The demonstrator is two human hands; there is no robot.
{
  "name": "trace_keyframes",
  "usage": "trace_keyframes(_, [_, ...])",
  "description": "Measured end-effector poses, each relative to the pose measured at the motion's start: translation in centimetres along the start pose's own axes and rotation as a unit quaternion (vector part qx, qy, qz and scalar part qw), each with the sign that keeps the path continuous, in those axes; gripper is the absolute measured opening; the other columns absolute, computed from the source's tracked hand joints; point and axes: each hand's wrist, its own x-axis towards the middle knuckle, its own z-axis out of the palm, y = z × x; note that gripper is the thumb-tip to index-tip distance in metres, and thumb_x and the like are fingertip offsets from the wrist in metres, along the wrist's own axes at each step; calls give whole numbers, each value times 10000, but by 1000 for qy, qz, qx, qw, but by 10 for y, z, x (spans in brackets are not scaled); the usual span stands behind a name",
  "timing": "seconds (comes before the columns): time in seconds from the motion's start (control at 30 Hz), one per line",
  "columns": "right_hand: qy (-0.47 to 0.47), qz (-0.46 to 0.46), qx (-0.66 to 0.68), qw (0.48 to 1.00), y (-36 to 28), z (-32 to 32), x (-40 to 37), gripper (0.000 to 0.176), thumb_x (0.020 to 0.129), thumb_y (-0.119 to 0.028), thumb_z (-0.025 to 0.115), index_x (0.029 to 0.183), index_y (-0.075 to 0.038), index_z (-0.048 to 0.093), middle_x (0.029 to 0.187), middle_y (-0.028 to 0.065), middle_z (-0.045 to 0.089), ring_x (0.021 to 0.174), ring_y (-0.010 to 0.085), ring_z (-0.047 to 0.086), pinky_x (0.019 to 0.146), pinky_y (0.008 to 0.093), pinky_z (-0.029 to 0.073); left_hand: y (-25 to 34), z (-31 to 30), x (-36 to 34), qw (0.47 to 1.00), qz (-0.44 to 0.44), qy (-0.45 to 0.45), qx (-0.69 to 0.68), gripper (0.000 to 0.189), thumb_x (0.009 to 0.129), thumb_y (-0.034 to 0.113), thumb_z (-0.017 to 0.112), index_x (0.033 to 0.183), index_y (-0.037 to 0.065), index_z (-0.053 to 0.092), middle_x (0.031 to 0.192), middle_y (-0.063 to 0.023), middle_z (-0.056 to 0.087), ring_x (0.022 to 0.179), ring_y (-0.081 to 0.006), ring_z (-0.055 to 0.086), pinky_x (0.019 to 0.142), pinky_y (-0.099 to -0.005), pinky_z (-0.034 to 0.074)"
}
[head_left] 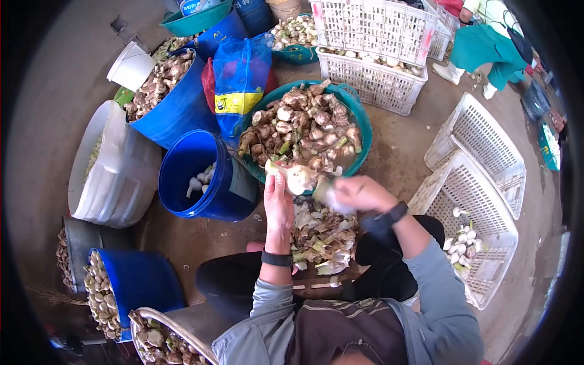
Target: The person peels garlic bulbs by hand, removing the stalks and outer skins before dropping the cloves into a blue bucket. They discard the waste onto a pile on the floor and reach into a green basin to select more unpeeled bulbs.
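Note:
My left hand [278, 198] is closed around the pale green stem of a garlic bulb [300, 180], whose whitish round end points right. Just right of it, my right hand [364, 193] is smeared by motion. Its fingers look pinched on a blurred greenish-white piece of garlic peel [328, 196]. Both hands are over the near rim of a green tub [367, 131] heaped with unpeeled, soil-brown garlic bulbs [304, 121]. Below the hands, between my knees, lies a pile of stripped garlic skins [325, 234].
Left of the tub stands a blue bucket [194, 143] with several white bulbs. White plastic crates [496, 243] sit at the right, the nearer with peeled garlic. More crates [374, 27] are stacked behind. Full blue barrels [182, 109] line the left. A person [493, 48] is at the far right.

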Motion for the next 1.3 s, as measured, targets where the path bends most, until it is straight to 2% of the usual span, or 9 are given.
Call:
trace_keyframes(0.03, [-51, -56, -338, 938, -6, 7, -3, 139, 812, -232, 614, 879, -111, 626, 821, 20, 605, 831, 216, 564, 722, 328, 441, 1, 1, 1, 998, 34, 12, 42, 324, 949, 175, 464, 1229, 13, 458, 1123, -87, 551, 1011, -148, 549, 893, -321, 446])
trace_keyframes(0.17, [248, -64, 48, 966, -64, 19, 25, 148, 778, -164, 624, 870, -55, 582, 763, 90, 577, 710, 298, 574, 644, 382, 457, -2, 4, -1, 964, 146, 42, 217, 248, 917, 139, 534, 1134, 19, 544, 1021, -23, 519, 954, -95, 496, 843, -240, 417])
trace_keyframes(0.43, [227, -107, -51, 967, -48, 25, 27, 99, 773, -104, 608, 805, -35, 543, 730, 119, 555, 690, 300, 563, 617, 397, 448, 0, 26, -15, 815, 291, 52, 499, 255, 792, 87, 668, 1044, 77, 628, 907, -56, 522, 894, -184, 484, 829, -282, 393])
trace_keyframes(0.57, [245, -96, -47, 964, -48, 22, 26, 117, 751, -68, 613, 798, -30, 513, 720, 117, 553, 643, 278, 568, 567, 361, 453, 2, 25, -16, 851, 268, 14, 452, 221, 872, 107, 583, 1079, 32, 596, 992, -48, 501, 933, -154, 502, 842, -275, 416])
trace_keyframes(0.67, [293, -55, 81, 951, -29, 11, 26, 162, 719, -55, 638, 767, -25, 487, 668, 111, 547, 585, 250, 574, 558, 310, 463, 13, 17, -10, 994, 66, 6, 83, 320, 948, 182, 454, 1223, 18, 458, 1036, -85, 562, 989, -206, 555, 887, -334, 454])
trace_keyframes(0.87, [71, -58, -292, 952, 27, 41, 11, 183, 803, -171, 601, 935, -47, 578, 750, 79, 590, 669, 248, 583, 624, 333, 471, 35, 5, -2, 986, -35, 40, -158, 331, 958, 231, 420, 1242, 62, 433, 1052, -95, 578, 988, -226, 567, 886, -382, 460])
trace_keyframes(0.93, [189, -62, 85, 976, -36, 24, 28, 206, 836, -160, 593, 1009, -53, 557, 768, 80, 578, 694, 203, 581, 630, 309, 457, 35, 4, -5, 994, -16, 45, -97, 330, 958, 224, 421, 1235, 45, 436, 1029, -102, 586, 970, -221, 577, 867, -372, 472])
trace_keyframes(1.1, [143, -101, 189, 966, -49, 25, 40, 137, 828, -74, 594, 936, -35, 519, 721, 73, 539, 669, 136, 544, 594, 274, 430, 23, 8, -6, 996, -28, 38, -78, 280, 959, 189, 394, 1159, 8, 472, 982, -128, 602, 954, -244, 596, 850, -396, 492])
trace_keyframes(1.3, [-74, -85, -215, 970, 29, 57, 13, 151, 799, -119, 536, 921, -59, 603, 836, 126, 616, 802, 305, 609, 659, 394, 480, 32, -10, 8, 953, -77, 94, -279, 252, 921, 129, 377, 1087, 21, 533, 1032, -124, 600, 1026, -302, 566, 963, -494, 424])
